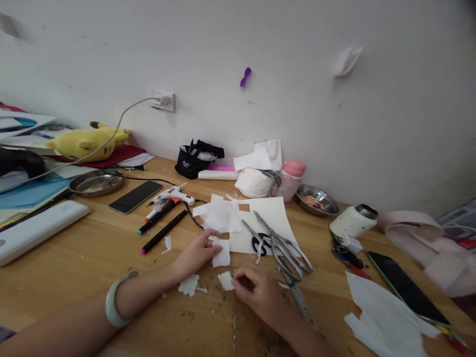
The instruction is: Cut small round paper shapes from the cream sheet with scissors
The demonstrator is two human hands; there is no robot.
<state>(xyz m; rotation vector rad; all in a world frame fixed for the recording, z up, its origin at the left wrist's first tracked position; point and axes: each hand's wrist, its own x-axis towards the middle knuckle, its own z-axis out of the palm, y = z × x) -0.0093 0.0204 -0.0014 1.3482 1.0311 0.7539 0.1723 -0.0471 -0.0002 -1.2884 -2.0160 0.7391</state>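
Observation:
My left hand (197, 254) has its fingers closed on the edge of a small white paper square (222, 254). Lower and to the right, my right hand (260, 293) pinches the edge of a small cream paper cutout (225, 280) lying at the table surface. A scallop-edged paper cutout (189, 285) rests below my left wrist. Beyond my hands lie a white paper piece (221, 216) and a larger cream sheet (273, 213). Large silver scissors (285, 247) and smaller black-handled scissors (256, 239) lie on that sheet. A metal ruler (302, 303) is partly hidden by my right arm.
Markers (163, 232), a glue gun (173, 195) and a phone (136, 197) lie at left. Along the wall stand a black pouch (191, 163), a pink-lidded jar (292, 181) and a steel bowl (327, 201). A white bottle (349, 221) and torn paper (386, 317) are at right.

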